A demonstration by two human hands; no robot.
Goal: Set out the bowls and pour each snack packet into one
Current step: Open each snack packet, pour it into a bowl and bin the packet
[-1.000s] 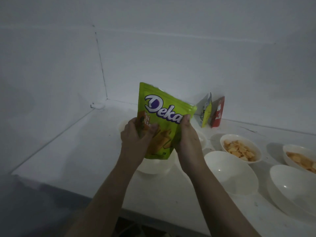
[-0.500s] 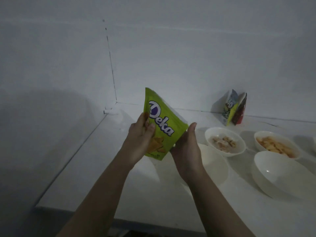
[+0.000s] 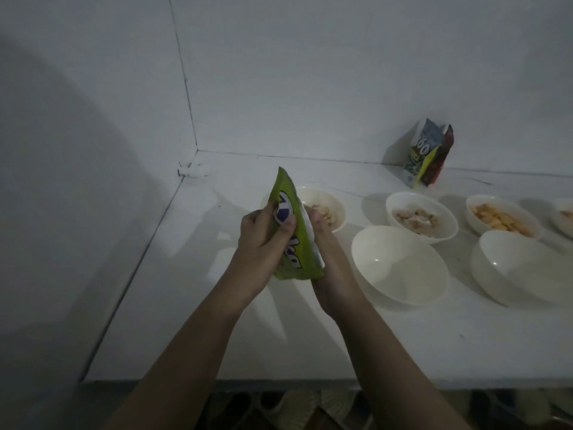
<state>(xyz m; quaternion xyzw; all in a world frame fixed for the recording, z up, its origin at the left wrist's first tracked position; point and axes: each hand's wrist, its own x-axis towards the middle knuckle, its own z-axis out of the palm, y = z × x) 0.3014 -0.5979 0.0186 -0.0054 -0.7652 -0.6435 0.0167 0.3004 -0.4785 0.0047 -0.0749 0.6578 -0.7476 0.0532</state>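
Currently: green snack packet (image 3: 290, 240), being gripped by both hands above the counter (image 3: 217, 321). Left hand (image 3: 263, 243) is curling around its front; right hand (image 3: 322, 243) is clasping the back edge (fingers mostly hidden). Step, by judgement: packet is being readied for pouring. Next move is calling for an empty bowl (image 3: 400, 263), at three o'clock; bowl at twelve (image 3: 322, 209) is already holding snacks.

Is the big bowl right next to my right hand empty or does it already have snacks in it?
Empty. The big bowl beside the right hand shows only bare white inside.
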